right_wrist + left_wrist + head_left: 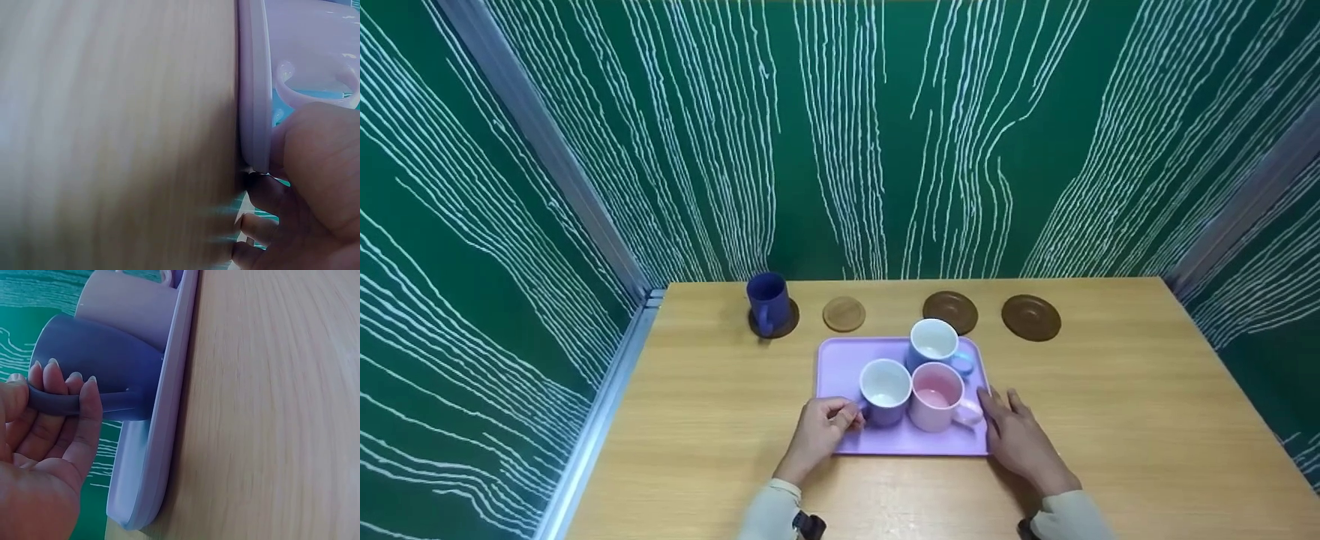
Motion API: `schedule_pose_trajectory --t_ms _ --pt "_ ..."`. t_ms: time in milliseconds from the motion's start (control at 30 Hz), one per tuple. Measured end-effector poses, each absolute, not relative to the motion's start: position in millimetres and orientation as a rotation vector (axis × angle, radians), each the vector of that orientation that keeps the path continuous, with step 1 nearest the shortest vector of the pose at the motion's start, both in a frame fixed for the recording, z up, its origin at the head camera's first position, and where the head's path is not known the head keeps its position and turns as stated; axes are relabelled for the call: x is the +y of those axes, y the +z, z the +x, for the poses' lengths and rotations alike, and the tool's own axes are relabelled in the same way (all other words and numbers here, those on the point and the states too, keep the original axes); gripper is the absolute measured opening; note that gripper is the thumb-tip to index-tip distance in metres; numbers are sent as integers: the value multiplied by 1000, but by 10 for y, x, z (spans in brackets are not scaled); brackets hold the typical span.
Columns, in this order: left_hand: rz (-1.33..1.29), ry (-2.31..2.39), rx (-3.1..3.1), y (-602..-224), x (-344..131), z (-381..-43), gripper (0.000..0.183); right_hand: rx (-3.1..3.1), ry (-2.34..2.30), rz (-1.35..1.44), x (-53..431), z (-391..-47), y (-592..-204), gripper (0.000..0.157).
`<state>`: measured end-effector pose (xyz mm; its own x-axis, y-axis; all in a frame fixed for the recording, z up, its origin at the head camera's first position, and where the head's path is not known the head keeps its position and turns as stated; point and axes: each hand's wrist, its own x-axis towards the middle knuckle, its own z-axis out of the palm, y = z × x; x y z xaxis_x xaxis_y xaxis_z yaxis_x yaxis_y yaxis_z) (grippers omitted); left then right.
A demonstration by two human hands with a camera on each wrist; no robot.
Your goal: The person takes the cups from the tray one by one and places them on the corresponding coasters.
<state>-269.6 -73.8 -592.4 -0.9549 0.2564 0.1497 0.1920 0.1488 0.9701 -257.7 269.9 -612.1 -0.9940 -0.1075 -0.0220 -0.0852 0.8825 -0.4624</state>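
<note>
A dark purple mug (885, 397) with a white inside stands at the left of a group of three mugs on the lilac tray (840, 360). My left hand (826, 429) holds its handle (62, 402), with the fingers curled through and the thumb against it. Touching or close beside it is a pink mug (936, 409), handle to the right. Behind that stands a blue mug (916, 358) with a white inside. My right hand (1024, 442) holds the tray's right edge, thumb at the rim and other fingers outside; the thumb's tip is hidden in the right wrist view.
At the back left a dark blue mug (769, 300) stands on a dark brown coaster (789, 322). Right of it lie a light wooden coaster (844, 313) and two dark brown coasters, one (945, 306) partly behind the blue mug, the other (1031, 317) farther right. Green walls enclose the table (697, 420).
</note>
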Motion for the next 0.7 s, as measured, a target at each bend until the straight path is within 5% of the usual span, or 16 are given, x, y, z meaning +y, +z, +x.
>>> schedule_pose_trajectory --t_ms 700 --pt "218 2178 2621 -5554 -616 -2975 25 2994 -773 -133 2690 -2568 -6140 52"
